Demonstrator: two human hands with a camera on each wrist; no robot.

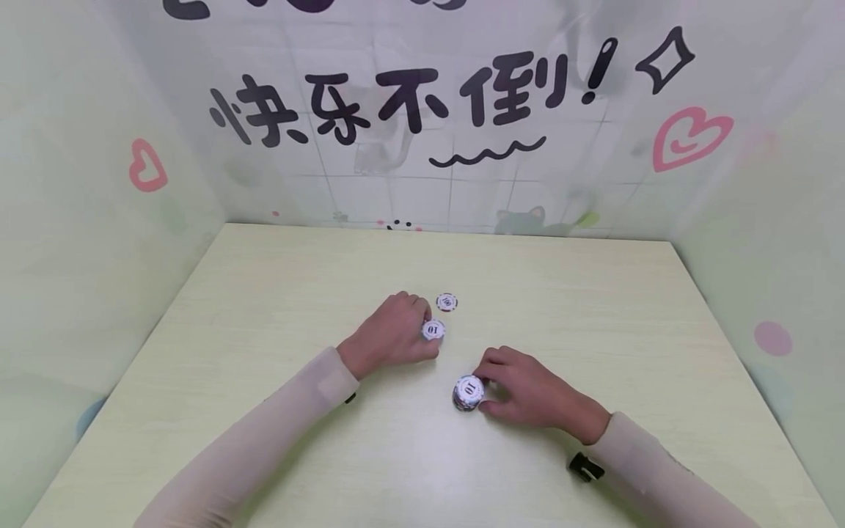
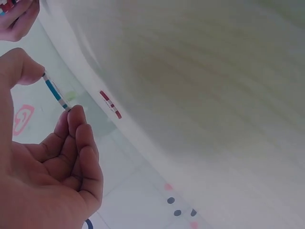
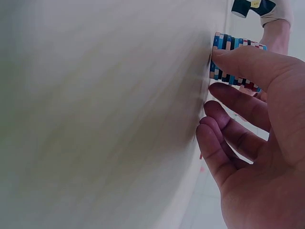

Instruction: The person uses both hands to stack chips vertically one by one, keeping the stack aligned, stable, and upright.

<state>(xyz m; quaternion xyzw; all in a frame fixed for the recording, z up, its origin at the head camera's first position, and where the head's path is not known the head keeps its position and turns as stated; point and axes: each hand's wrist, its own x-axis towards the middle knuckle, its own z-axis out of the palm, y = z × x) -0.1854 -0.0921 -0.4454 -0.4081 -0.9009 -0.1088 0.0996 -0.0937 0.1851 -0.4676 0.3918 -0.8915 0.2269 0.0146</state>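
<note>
My left hand (image 1: 396, 331) pinches a single poker chip (image 1: 433, 329) between thumb and fingertips; its white face reads 10. In the left wrist view that chip shows a blue and white edge (image 2: 56, 93), held above the table. My right hand (image 1: 531, 389) grips a stack of poker chips (image 1: 469, 392) from its right side, thumb and index finger about it. The stack stands on the table, a chip marked 10 on top. Blue, black and red edges (image 3: 229, 44) show in the right wrist view. Just beyond the left hand, another poker chip (image 1: 447, 302) with a red-marked edge lies flat.
The pale wooden table (image 1: 317, 271) is enclosed by a printed back wall (image 1: 409, 191) and side walls. Dark wrist camera mounts (image 1: 585, 467) hang below the sleeves.
</note>
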